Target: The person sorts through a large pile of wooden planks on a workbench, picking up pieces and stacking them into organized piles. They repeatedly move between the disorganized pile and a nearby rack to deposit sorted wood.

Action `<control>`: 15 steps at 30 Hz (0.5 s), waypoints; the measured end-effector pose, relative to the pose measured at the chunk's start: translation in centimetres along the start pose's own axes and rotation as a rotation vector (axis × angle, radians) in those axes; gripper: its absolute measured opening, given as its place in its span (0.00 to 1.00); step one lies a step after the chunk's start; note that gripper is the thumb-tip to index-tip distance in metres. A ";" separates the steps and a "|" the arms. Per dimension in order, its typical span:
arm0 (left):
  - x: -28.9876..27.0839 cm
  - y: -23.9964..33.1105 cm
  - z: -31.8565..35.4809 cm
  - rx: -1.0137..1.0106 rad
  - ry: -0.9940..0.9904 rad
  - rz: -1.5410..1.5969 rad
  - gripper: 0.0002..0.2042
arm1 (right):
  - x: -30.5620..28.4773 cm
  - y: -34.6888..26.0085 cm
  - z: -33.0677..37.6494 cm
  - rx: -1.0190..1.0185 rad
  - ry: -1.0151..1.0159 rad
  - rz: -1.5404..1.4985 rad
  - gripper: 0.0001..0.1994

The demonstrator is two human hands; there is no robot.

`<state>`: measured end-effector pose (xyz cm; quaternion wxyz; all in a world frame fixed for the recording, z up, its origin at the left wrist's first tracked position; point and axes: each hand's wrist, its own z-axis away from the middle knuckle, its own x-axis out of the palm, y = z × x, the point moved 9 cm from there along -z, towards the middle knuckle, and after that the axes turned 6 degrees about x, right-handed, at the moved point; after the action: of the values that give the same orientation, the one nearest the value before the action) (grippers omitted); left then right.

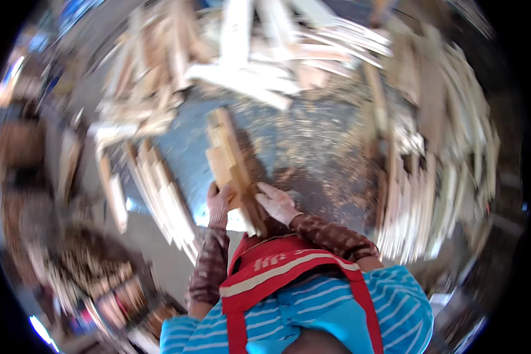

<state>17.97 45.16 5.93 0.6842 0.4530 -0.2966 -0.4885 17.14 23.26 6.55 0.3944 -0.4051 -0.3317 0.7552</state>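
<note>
Several pale wooden strips [230,156] lie together in an uneven bundle in front of me, their near ends by my red apron [289,265]. My left hand [219,199], in a light glove, is closed on the bundle's left side. On the other side my right hand [277,203], also gloved, has its fingers stretched out, with the fingertips at the bundle's right edge. Motion blur hides how firmly they touch. The bundle is above a grey work surface [189,130]; whether it rests on it is unclear.
Wood shavings [318,130] litter the surface's right side. A stack of strips [159,186] lies to the left, and more strips [407,200] stand in rows at right. Loose pale boards [248,76] are heaped across the far side. More wood pieces [94,277] lie at the lower left.
</note>
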 end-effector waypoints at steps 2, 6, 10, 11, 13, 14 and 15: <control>5.8 0.1 0.8 -0.014 -0.236 0.017 0.16 | -2.1 -0.3 -0.9 0.008 0.084 -0.245 0.34; 18.4 -3.5 5.4 0.053 -0.561 -0.043 0.20 | -11.2 -0.6 0.3 0.201 0.465 -0.172 0.55; 28.6 -0.8 10.9 0.178 -1.205 -0.911 0.29 | -20.3 6.4 7.4 0.257 0.755 -0.299 0.38; 30.3 -1.6 11.9 0.229 -1.298 -0.795 0.29 | -21.6 9.9 9.6 0.215 0.898 -0.065 0.33; 32.8 -1.3 11.4 0.224 -1.328 -0.657 0.30 | -24.9 11.3 13.7 0.194 0.979 0.356 0.28; 34.3 -0.2 10.6 0.177 -1.291 -0.631 0.32 | -25.4 14.6 15.4 0.322 0.874 0.439 0.24; 35.9 1.0 9.9 0.124 -1.255 -0.610 0.33 | -25.6 17.9 16.7 0.452 0.759 0.514 0.20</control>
<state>22.40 8.30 9.62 0.1889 0.1865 -0.5228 -0.8101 5.91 -10.26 8.39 0.3662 -0.6239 0.1170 0.6804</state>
